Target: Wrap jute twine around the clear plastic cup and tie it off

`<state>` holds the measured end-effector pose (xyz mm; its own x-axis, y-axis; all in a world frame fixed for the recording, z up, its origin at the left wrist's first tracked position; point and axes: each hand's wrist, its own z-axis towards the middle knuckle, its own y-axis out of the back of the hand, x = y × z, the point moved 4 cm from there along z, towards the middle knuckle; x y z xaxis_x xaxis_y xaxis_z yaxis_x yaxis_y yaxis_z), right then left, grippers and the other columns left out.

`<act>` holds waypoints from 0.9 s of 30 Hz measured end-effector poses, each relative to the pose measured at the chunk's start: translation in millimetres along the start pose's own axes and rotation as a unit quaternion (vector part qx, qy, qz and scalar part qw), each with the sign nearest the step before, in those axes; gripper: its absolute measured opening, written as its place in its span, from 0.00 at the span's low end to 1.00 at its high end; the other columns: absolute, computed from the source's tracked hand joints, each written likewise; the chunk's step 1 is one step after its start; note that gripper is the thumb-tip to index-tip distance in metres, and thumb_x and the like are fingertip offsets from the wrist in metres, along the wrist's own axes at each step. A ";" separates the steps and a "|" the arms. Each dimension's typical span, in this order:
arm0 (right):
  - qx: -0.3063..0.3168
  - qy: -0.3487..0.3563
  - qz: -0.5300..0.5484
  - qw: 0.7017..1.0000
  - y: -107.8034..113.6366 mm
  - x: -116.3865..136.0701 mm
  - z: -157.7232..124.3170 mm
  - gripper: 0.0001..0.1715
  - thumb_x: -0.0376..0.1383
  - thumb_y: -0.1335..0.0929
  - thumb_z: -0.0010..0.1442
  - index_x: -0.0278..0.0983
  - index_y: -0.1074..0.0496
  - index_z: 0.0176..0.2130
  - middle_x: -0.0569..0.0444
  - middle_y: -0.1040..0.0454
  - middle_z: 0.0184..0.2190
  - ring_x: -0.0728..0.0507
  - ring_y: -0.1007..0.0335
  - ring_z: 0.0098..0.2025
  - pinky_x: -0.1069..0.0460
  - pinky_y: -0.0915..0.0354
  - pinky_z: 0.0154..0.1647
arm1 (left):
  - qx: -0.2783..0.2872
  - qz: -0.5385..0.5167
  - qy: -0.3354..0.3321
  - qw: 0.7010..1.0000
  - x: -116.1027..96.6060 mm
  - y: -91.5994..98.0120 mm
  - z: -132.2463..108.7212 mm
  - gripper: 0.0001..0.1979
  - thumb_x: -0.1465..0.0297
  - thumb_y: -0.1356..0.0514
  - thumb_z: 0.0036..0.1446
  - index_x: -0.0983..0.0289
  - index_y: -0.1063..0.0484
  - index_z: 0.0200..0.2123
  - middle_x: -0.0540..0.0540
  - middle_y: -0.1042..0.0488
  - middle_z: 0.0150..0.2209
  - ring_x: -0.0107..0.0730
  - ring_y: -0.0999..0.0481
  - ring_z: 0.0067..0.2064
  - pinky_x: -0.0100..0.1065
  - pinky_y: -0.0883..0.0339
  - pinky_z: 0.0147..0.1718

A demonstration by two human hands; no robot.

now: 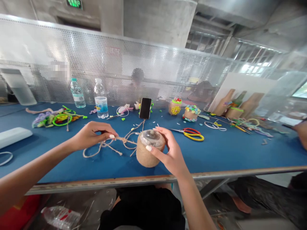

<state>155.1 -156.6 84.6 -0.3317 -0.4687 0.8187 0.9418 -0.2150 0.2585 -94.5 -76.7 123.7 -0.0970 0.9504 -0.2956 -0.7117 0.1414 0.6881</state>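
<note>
My right hand [169,151] is wrapped round the upper right side of a jar covered in brown twine [147,156], its round glassy end facing up. The jar is by the front of the blue table. To its left, my left hand [97,135] pinches a length of jute twine [123,140] between thumb and fingertips. This twine runs toward the jar, and loose loops of it lie on the table below the hand. Just right of the jar lie scissors [193,133] with red and yellow handles.
A phone [145,108] stands upright behind the jar. Two water bottles [101,103] and a heap of colourful pipe cleaners [56,117] are at left. Decorated jars [191,112] and twine-wrapped bottles [224,102] stand at back right. Another person's hand [301,131] shows at the right edge.
</note>
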 end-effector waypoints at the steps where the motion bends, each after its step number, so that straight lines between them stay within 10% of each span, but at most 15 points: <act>1: 0.002 0.001 0.001 1.000 -0.2 -0.1 0.1 0.32 0.44 0.26 0.52 0.42 0.37 0.53 0.48 0.31 0.56 0.37 0.33 0.57 0.41 0.37 0.59 | 0.001 -0.005 0.008 1.000 1.5 1.7 -2.6 0.09 0.69 0.41 0.65 0.67 0.24 0.36 0.51 0.23 0.29 0.22 0.25 0.27 0.19 0.30 0.24; 11: 0.004 -0.003 0.002 1.000 -0.1 0.2 0.0 0.31 0.43 0.26 0.52 0.41 0.37 0.53 0.47 0.29 0.53 0.37 0.32 0.55 0.41 0.36 0.57 | 0.134 -0.059 0.024 0.989 20.9 26.5 -17.0 0.07 0.76 0.42 0.65 0.68 0.23 0.39 0.46 0.23 0.26 0.12 0.31 0.19 0.09 0.41 0.16; 18: 0.009 -0.010 0.003 1.000 -1.2 1.5 -0.4 0.30 0.43 0.26 0.53 0.40 0.37 0.52 0.48 0.29 0.52 0.38 0.31 0.54 0.43 0.35 0.55 | 0.107 -0.015 0.184 0.977 38.2 50.1 -32.0 0.07 0.70 0.38 0.60 0.66 0.22 0.32 0.48 0.24 0.25 0.16 0.31 0.21 0.14 0.38 0.17; 27: 0.013 -0.001 -0.003 1.000 -0.9 2.1 -0.8 0.27 0.42 0.27 0.54 0.41 0.37 0.51 0.49 0.29 0.51 0.40 0.31 0.53 0.44 0.35 0.54 | 0.148 0.024 0.103 0.983 32.0 55.6 -23.3 0.18 0.60 0.42 0.65 0.67 0.23 0.30 0.46 0.24 0.25 0.14 0.28 0.23 0.14 0.36 0.21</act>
<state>153.5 -158.1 85.7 -0.3382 -0.4658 0.8177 0.9406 -0.1960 0.2774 -153.3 -44.8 137.0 -0.2867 0.8861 -0.3643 -0.4714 0.2006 0.8588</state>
